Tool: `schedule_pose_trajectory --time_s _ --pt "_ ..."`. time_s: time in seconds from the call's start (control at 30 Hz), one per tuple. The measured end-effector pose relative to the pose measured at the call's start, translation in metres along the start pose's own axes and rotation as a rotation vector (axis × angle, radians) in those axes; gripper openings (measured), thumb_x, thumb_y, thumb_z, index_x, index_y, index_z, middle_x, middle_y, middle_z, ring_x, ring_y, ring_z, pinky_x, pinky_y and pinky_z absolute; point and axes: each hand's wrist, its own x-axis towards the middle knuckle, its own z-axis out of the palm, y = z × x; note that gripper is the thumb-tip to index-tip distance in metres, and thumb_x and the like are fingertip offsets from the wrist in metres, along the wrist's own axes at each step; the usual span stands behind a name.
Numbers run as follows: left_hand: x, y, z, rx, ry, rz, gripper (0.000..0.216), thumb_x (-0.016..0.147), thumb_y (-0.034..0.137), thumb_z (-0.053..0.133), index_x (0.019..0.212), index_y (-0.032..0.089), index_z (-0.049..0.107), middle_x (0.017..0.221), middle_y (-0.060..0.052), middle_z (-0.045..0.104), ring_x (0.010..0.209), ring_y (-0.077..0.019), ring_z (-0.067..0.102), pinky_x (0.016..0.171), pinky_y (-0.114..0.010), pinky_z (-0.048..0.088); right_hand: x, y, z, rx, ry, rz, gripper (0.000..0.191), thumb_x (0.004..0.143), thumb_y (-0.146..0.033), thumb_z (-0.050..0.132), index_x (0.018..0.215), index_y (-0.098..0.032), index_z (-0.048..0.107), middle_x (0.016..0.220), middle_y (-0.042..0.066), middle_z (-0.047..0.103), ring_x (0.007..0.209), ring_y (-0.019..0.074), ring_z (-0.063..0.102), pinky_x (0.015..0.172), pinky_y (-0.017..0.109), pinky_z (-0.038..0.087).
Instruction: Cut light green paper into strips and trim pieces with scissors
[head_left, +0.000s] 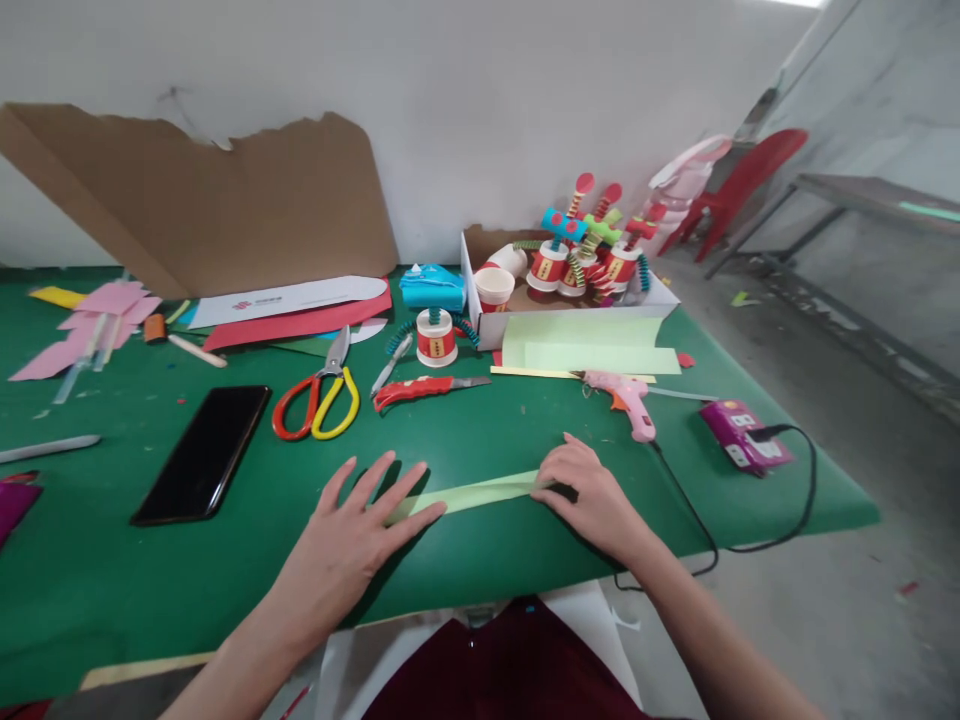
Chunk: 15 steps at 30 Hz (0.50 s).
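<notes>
A narrow strip of light green paper (487,491) lies across the green table in front of me. My left hand (352,530) rests on its left end with the fingers spread out. At the other end, my right hand (585,490) has its thumb and fingers closed on the strip. Beyond my hands lie a red-handled craft knife (420,390) and scissors (322,390) with one orange-red and one yellow handle. A pink glue gun (626,400) lies past my right hand. Left of my left hand is a black phone (206,455).
A white box (570,320) at the back holds several decorated paper cups. One red-and-white cup figure (436,340) stands before it. Light green paper sheets (592,345) lean there. A purple box (746,437) with a black cord sits near the right edge. Brown cardboard (217,200) stands behind.
</notes>
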Motion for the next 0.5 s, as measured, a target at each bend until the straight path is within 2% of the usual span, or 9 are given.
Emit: schedule_pose_trajectory --time_s 0.23,0.5 --pt "0.0008 0.0007 -0.0019 -0.004 -0.01 -0.008 0.054 0.087 0.023 0.054 0.133 0.051 0.046 0.144 0.004 0.049 0.13 -0.031 0.046 0.105 -0.054 0.027 -0.0048 0.0019 0.0017 -0.021 0.077 0.112 0.023 0.091 -0.032 0.054 0.072 -0.022 0.062 0.078 0.002 0.066 0.079 0.0182 0.063 0.109 0.058 0.027" --pt "0.0001 -0.0004 -0.001 -0.008 -0.021 -0.008 0.064 0.082 0.014 0.053 0.134 0.051 0.045 0.144 0.004 0.049 0.131 -0.0314 0.045 0.106 -0.054 0.027 -0.0048 0.0041 0.0055 -0.161 0.147 0.222 0.028 0.084 -0.039 0.062 0.064 -0.021 0.056 0.076 0.002 0.062 0.08 0.0206 0.06 0.104 0.057 0.031"
